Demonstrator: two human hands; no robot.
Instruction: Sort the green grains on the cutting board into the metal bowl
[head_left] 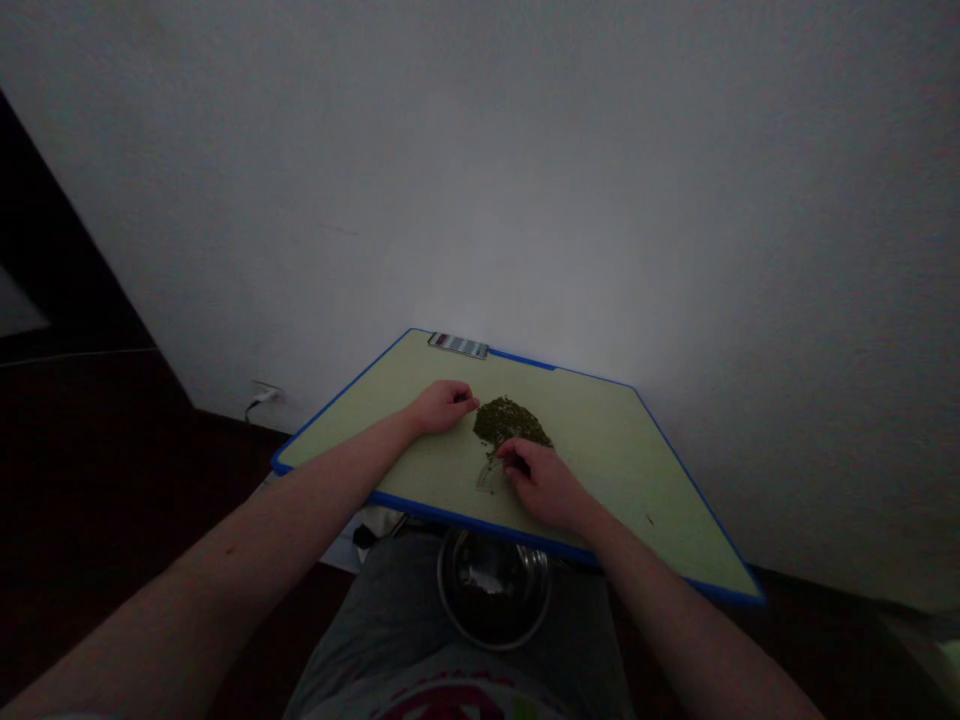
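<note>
A loose pile of small dark green grains or bits (510, 422), too fine to name, lies on the pale table (600, 440) with a blue rim. Just left of the pile, my left hand (442, 406) rests with curled fingers, thumb and fingertips together near its edge. My right hand (541, 480) is at the pile's near side, its fingers bent and the fingertips close together over a few scattered bits. Whatever either hand pinches is hidden or too small to see. Below the right fingertips a faint printed mark (489, 476) shows on the tabletop.
On my lap under the table's near edge sits a shiny metal bowl (495, 590) with some dark matter inside. A phone (457, 345) lies at the far left edge. Behind the table stands a plain wall (525, 200), with a plugged-in cord (264, 395) low at left.
</note>
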